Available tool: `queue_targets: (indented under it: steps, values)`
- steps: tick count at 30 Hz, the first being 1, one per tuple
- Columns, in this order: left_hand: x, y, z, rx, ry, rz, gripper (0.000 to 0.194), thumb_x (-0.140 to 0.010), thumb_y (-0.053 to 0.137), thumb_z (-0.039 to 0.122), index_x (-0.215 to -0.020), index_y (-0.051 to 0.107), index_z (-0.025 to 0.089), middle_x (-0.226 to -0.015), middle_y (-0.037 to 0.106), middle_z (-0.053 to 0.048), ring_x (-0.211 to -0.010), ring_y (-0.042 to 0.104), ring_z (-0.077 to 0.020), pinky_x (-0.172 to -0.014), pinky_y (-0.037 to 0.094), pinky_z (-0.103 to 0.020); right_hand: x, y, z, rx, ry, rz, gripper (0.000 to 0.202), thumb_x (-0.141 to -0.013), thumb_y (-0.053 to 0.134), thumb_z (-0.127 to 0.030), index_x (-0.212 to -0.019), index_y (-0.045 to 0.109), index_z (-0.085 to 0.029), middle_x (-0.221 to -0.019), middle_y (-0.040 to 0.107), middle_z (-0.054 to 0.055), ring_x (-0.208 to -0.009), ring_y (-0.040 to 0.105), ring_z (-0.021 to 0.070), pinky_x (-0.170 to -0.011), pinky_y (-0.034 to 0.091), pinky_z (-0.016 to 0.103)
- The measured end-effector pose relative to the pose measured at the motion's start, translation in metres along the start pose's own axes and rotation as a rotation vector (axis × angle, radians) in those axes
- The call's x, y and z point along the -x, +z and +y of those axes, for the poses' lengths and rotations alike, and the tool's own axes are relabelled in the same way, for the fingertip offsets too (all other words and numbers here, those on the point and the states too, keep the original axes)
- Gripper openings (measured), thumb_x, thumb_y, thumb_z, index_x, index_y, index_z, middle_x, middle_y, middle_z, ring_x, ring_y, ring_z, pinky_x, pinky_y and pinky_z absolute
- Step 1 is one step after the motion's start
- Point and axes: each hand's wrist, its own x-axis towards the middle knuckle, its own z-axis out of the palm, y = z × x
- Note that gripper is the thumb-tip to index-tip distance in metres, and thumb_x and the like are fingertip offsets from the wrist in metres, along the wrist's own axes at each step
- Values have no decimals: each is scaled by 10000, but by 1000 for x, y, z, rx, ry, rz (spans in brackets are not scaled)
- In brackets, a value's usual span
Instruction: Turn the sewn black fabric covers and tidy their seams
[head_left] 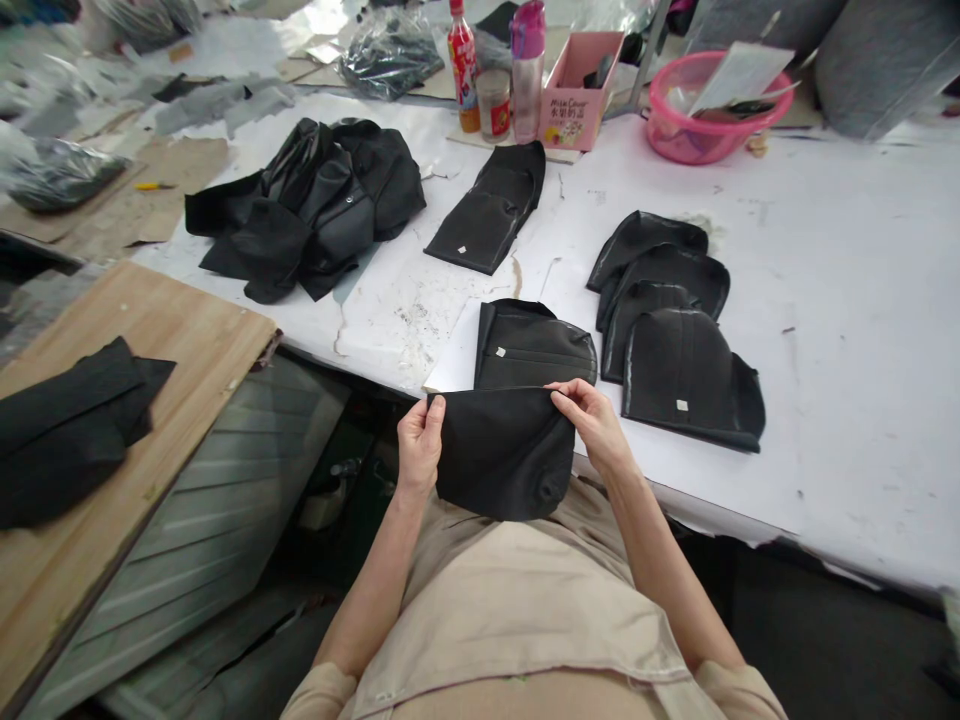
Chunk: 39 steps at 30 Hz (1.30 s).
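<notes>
Between my two hands a black fabric piece (502, 455) hangs from its upper edge, in front of my apron and just off the table's front edge. My left hand (421, 440) pinches its upper left corner, thumb on top. At the upper right corner my right hand (592, 420) pinches the same edge between thumb and fingers. Right behind it, a black sewn piece (536, 345) with a small white tag lies on the table. To the right, several similar black pieces (686, 370) lie overlapped in a row, the nearest with a white tag.
On the white table (847, 330) are a heap of black pieces (315, 210) and a folded black stack (491, 205). Farther back stand a red-labelled bottle (463, 70), a pink box (577, 100) and a pink basin (694, 135). A wooden board (172, 340) with black cloth (75, 420) is at left.
</notes>
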Motion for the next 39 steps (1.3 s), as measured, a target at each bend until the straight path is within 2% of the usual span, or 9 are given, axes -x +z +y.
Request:
queue_targets:
  steps: [4, 7, 11, 15, 19, 22, 29, 35, 39]
  values:
    - [-4, -1, 2, -28, 47, 19, 338, -873, 611, 472, -719, 584, 172, -644, 519, 23, -613, 468, -114, -622, 421, -217, -5, -2, 3, 14, 95, -73, 255, -710, 787, -432, -792, 675, -218, -767, 672, -2, -704, 552, 158, -622, 418, 261]
    - [-10, -5, 9, -90, 115, 45, 372, -874, 606, 477, -670, 546, 172, -609, 459, 32, -592, 423, -106, -590, 387, -212, -12, 1, 2, 52, 80, -104, 262, -669, 805, -417, -775, 678, -214, -700, 634, -19, -660, 520, 147, -599, 397, 259]
    - [-18, -9, 20, -112, 174, 58, 383, -877, 605, 474, -655, 520, 172, -603, 433, 35, -585, 391, -105, -579, 354, -219, -20, 8, -5, 10, 31, -61, 274, -642, 811, -426, -717, 648, -218, -767, 650, -11, -712, 522, 150, -634, 395, 261]
    - [-19, -10, 25, -108, 196, 68, 377, -889, 591, 460, -654, 519, 174, -604, 428, 32, -594, 385, -107, -592, 350, -222, -22, 15, -13, -47, -18, -55, 282, -701, 781, -446, -707, 608, -224, -860, 660, -3, -771, 530, 156, -676, 397, 265]
    - [-13, -11, 25, -105, 180, 92, 373, -886, 587, 467, -662, 536, 174, -626, 473, 23, -607, 420, -113, -609, 373, -225, -14, 20, -13, -41, -34, -39, 262, -764, 743, -448, -729, 606, -227, -772, 616, -15, -730, 506, 154, -685, 396, 270]
    - [-7, -13, 23, -78, 168, 103, 370, -884, 593, 465, -662, 539, 175, -614, 479, 26, -598, 436, -111, -606, 388, -225, -6, 23, -10, -66, -56, 1, 247, -799, 720, -437, -755, 597, -227, -805, 619, -11, -765, 521, 162, -731, 413, 276]
    - [5, -17, 23, -77, 126, 114, 341, -871, 596, 499, -780, 662, 177, -625, 573, 2, -631, 548, -147, -574, 442, -229, 4, 28, -8, -119, -101, 66, 277, -816, 714, -423, -742, 523, -237, -863, 624, 2, -831, 540, 181, -756, 420, 282]
    - [10, -19, 24, -70, 64, 89, 331, -861, 615, 500, -813, 682, 180, -659, 629, -13, -679, 609, -170, -578, 485, -232, 9, 28, -5, 3, -181, 120, 244, -864, 661, -451, -800, 541, -248, -884, 605, 3, -821, 527, 182, -744, 410, 285]
    - [13, -18, 24, -65, 55, 94, 339, -861, 616, 504, -797, 684, 178, -656, 644, -15, -672, 624, -171, -582, 494, -235, 11, 29, -4, 45, -205, 140, 235, -875, 648, -456, -814, 553, -250, -827, 573, -5, -771, 502, 176, -700, 399, 285]
